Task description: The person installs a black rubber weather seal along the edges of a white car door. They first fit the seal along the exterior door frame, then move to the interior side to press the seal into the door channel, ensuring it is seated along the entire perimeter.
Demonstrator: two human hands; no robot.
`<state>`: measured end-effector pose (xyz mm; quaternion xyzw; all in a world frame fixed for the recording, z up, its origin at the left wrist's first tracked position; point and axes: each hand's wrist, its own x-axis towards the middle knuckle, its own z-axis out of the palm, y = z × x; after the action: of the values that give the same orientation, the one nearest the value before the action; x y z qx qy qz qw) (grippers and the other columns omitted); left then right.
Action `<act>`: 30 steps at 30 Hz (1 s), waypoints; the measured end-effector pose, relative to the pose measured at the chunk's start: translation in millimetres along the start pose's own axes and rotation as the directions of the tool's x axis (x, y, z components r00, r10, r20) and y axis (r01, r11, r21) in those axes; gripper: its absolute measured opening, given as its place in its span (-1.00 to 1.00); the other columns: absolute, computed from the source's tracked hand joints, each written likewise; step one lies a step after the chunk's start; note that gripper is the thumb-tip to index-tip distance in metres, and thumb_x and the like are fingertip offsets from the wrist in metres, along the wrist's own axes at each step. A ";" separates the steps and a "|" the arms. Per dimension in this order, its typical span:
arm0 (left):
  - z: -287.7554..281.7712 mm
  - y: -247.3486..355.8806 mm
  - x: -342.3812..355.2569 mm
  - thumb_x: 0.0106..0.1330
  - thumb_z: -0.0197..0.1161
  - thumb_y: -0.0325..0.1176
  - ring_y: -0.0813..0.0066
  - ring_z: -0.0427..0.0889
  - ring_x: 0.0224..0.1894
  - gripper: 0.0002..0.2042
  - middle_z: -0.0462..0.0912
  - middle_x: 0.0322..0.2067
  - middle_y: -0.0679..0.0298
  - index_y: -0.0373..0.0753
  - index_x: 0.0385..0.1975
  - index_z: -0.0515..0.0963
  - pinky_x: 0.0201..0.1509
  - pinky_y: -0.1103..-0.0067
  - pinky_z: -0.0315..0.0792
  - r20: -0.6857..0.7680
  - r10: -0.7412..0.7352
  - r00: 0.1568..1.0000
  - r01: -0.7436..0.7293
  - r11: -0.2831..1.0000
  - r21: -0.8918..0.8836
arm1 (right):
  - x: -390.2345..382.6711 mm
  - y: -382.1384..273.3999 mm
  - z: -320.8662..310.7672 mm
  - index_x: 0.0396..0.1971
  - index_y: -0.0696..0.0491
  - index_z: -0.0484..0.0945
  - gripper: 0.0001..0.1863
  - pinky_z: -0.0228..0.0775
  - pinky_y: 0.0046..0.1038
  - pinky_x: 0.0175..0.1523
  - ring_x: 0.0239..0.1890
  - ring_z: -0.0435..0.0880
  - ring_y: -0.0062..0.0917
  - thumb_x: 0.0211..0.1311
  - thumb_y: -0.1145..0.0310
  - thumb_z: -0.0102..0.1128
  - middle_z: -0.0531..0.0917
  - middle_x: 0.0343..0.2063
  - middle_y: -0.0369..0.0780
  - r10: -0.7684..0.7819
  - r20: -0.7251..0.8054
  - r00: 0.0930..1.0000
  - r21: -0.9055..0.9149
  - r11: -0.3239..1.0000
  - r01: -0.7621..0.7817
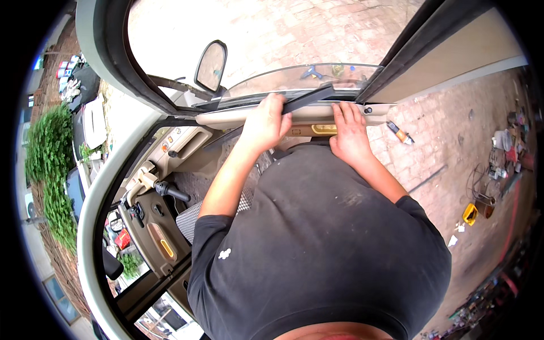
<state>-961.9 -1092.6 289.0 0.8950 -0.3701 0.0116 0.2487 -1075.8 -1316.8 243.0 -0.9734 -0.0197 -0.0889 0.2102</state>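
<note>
An open vehicle door stands in front of me, its beige inner panel (218, 118) running crosswise below a partly lowered window glass (266, 80). My left hand (266, 126) is closed around one end of a flat black strip (309, 100), which slants up to the right over the door's top edge. Against the same edge, farther right, my right hand (351, 131) lies with fingers stretched over the panel, apart from the strip. Below the hands, a yellow-lined door handle recess (324, 129) shows between them. The fingertips of my left hand are partly hidden.
A side mirror (211, 66) juts out beyond the door. Left of me are a handlebar grip (173, 191) and a checked seat (188, 220). An orange-and-black tool (400, 132), a thin rod (429, 178) and a yellow object (470, 214) lie on the brick floor to the right.
</note>
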 end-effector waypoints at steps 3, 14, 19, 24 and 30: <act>-1.7 10.2 9.2 0.18 0.18 -0.46 0.20 0.55 -0.18 -0.48 0.48 -0.20 0.18 -0.26 0.21 0.38 -0.17 0.37 0.52 0.047 0.225 0.973 -0.230 0.953 0.198 | 0.9 1.3 0.2 0.27 0.23 0.27 -0.17 0.15 -0.12 0.34 0.33 0.23 -0.07 -0.17 0.47 0.23 0.32 0.22 0.01 -0.003 0.008 1.000 0.014 1.000 0.003; 30.1 -4.0 26.4 0.03 0.13 -0.58 0.14 0.58 -0.15 -0.54 0.60 -0.18 0.12 -0.33 0.03 0.45 -0.09 0.35 0.51 0.095 0.341 0.935 -0.353 0.919 0.178 | 0.4 2.1 -1.0 0.22 0.26 0.32 -0.25 0.25 -0.22 0.24 0.31 0.27 -0.16 -0.11 0.46 0.25 0.36 0.19 -0.05 -0.022 -0.012 1.000 -0.033 0.999 0.021; 41.1 0.2 25.6 -0.04 0.16 -0.60 0.11 0.58 -0.15 -0.50 0.60 -0.17 0.10 -0.33 0.03 0.47 -0.08 0.33 0.50 0.039 0.339 0.940 -0.339 0.918 0.207 | -1.3 2.4 -2.2 0.21 0.25 0.31 -0.26 0.25 -0.22 0.24 0.31 0.27 -0.17 -0.10 0.47 0.25 0.34 0.19 -0.06 -0.006 -0.015 1.000 0.016 1.000 0.007; 48.3 -1.3 20.4 -0.03 0.18 -0.53 0.15 0.57 -0.09 -0.50 0.58 -0.09 0.11 -0.32 0.04 0.47 0.00 0.34 0.46 0.059 0.311 0.948 -0.316 0.912 0.260 | -3.1 1.9 -0.4 0.21 0.24 0.31 -0.26 0.24 -0.22 0.24 0.31 0.26 -0.16 -0.10 0.48 0.26 0.33 0.21 -0.07 0.004 -0.013 1.000 0.024 1.000 -0.004; 52.0 -1.2 14.8 -0.04 0.21 -0.62 0.05 0.57 -0.11 -0.51 0.55 -0.06 0.03 -0.35 0.02 0.46 -0.02 0.29 0.48 -0.017 0.369 0.929 -0.358 0.912 0.201 | -7.1 3.8 3.4 0.23 0.23 0.31 -0.25 0.21 -0.19 0.27 0.32 0.25 -0.16 -0.10 0.48 0.25 0.34 0.21 -0.07 0.000 -0.016 1.000 0.034 0.999 0.001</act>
<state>-958.8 -1125.2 245.9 0.8298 -0.5203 0.1179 0.1636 -1082.0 -1318.9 237.1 -0.9689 -0.0198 -0.0963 0.2270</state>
